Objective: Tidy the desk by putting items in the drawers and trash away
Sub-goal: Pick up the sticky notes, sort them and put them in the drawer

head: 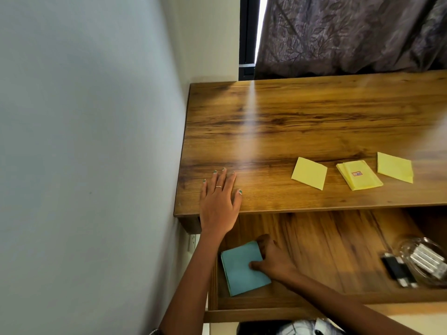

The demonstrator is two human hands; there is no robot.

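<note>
A drawer (290, 302) stands pulled out under the wooden desk (302, 122). In its left corner lies a stack of blue paper squares (239, 272). My right hand (273, 259) is inside the drawer and holds the stack's right edge, fingers and thumb curled on it. My left hand (221, 199) rests flat on the desk's front left corner, fingers straight. On the desktop to the right lie three yellow items: a single square (309, 173), a stack with a small red label (360, 175), and another square (395, 167).
A clear glass dish (425, 262) with small white packets sits at the drawer's right end, a black-and-white object (399, 272) beside it. A wall runs along the left. A patterned curtain (350, 32) hangs behind the desk.
</note>
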